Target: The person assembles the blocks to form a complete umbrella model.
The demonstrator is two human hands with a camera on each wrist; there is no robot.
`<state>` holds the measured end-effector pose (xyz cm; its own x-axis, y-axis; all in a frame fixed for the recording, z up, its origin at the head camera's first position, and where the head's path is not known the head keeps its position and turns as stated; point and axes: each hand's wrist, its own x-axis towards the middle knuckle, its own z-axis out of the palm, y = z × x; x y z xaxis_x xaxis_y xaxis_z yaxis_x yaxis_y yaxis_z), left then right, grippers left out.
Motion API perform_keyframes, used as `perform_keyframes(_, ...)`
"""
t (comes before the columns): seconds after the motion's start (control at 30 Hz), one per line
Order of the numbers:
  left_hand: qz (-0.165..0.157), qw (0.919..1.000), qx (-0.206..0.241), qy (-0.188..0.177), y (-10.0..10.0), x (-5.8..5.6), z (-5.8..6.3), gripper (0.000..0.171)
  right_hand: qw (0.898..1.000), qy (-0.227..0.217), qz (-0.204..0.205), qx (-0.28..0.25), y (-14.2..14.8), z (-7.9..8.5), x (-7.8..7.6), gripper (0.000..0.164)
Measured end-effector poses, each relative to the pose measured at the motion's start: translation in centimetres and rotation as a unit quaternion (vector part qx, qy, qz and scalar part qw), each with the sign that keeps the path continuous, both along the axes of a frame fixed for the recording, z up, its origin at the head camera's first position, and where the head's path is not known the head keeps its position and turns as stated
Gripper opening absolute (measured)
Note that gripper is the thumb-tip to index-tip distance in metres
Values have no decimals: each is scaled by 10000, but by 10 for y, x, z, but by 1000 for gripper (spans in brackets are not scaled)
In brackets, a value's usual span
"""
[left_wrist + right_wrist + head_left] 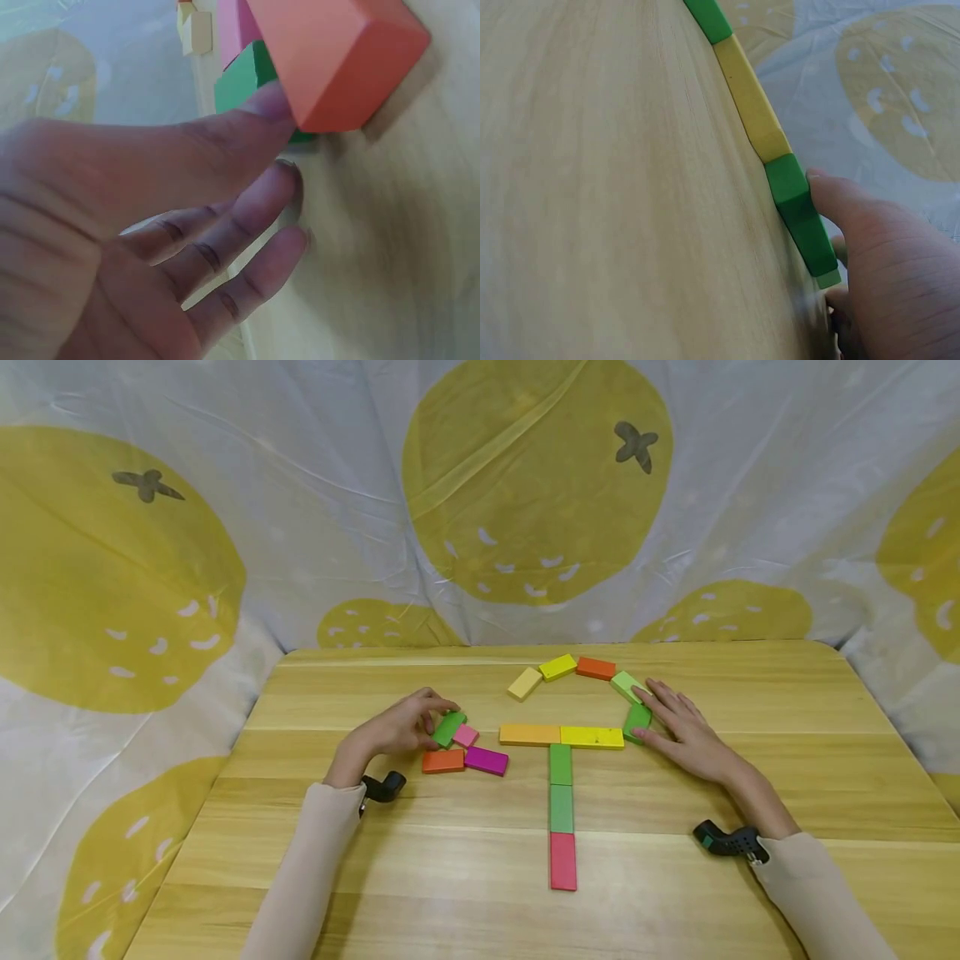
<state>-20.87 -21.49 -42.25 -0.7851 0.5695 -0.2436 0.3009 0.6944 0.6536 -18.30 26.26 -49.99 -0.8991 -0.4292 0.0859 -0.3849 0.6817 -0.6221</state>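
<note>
A green block (448, 728) is pinched between the thumb and curled fingers of the left hand (397, 727), left of the frame's centre in the head view; in the left wrist view the same green block (244, 79) is seen just past the thumb, behind an orange block (337, 52). Just beside it on the tabletop (750, 777) a pink block (466, 736), the orange block (443, 761) and a magenta block (487, 761) are gathered.

A dark green block (637, 722) at the right of centre is touched by the right hand (686, 731), whose fingers are held straight and flat against it; a light green block (626, 686) above it is touched by the fingertips as well. In the right wrist view the thumb is pressed against the dark green block (801, 214), which is set end to end with a yellow block (751, 109).

An arch is formed by the two green blocks with a red-orange block (596, 668), a yellow-green block (558, 667) and a pale yellow block (524, 683). Below it an orange-yellow bar (529, 734) and a yellow bar (592, 737) are laid in a row, and a stem of a green block (560, 764), a second green block (561, 808) and a red block (563, 861) is run down toward the lower edge. A lemon-printed cloth (525, 485) is hung behind the tabletop.
</note>
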Motion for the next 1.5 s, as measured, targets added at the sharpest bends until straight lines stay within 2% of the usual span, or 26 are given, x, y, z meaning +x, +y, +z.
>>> perform_keyframes(0.17, 118, 9995, -89, 266, 3, -7, 1, 59, 10000, 2, -18, 32, 0, 0, -1, 73)
perform_keyframes(0.33, 61, 9986, 0, 533, 11, -15, 6, 57, 10000, -8, -16, 14, 1, -1, -1, 73)
perform_keyframes(0.5, 151, 9961, 165, 859, 26, -20, 10, 56, 10000, -19, -12, -5, 1, -1, -1, 73)
perform_keyframes(0.6, 55, 9949, 186, 987, 38, -23, 9, 55, 10000, -24, -22, 8, 1, -2, -1, 73)
perform_keyframes(0.77, -188, 9959, 104, 884, 55, -25, 2, 55, 10000, -43, -10, 10, 1, -1, -1, 73)
perform_keyframes(1.0, -410, 9973, 51, 612, 61, -28, -7, 54, 10000, -33, 0, 6, 1, 1, -1, 72)
perform_keyframes(1.23, -347, 9989, 37, 300, 62, -26, -10, 56, 10000, -43, -22, 44, 0, 2, 0, 72)
perform_keyframes(1.5, -10, 9991, 338, 267, 64, -16, -16, 63, 10000, -13, -44, 27, 0, 0, 0, 72)
